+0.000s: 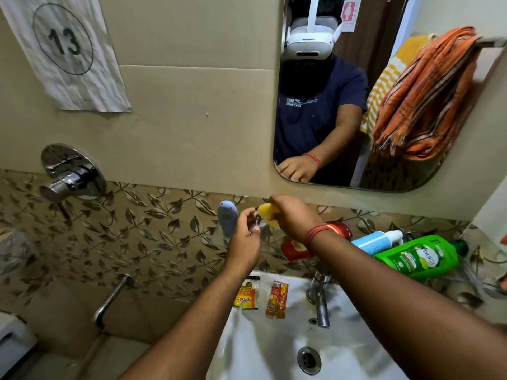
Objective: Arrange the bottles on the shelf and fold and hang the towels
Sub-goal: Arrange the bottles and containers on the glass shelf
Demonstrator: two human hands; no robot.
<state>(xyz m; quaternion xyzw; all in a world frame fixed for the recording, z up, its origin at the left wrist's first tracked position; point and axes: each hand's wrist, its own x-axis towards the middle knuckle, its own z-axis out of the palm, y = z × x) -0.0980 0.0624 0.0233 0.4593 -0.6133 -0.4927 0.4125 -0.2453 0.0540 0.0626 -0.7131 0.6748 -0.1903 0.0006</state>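
Above the glass shelf (219, 238), my right hand (292, 218) grips a small yellow bottle (267, 213). My left hand (245, 237) pinches a thin dark item (257, 221) just left of that bottle. A pale blue bottle (228, 218) stands upright on the shelf to the left. Lying on the shelf at right are a red bottle (295, 249), a red jar (341, 229), a blue and white bottle (377, 241) and a large green bottle (417, 257). An orange striped towel (422, 97) hangs bunched on the rail (491, 42) at upper right.
A white sink (260, 346) with a chrome tap (319, 300) lies below my arms; two sachets (262, 296) rest on its back rim. A mirror (378, 64) hangs above the shelf. A chrome shower mixer (72, 175) and a pipe (112, 297) project from the wall at left.
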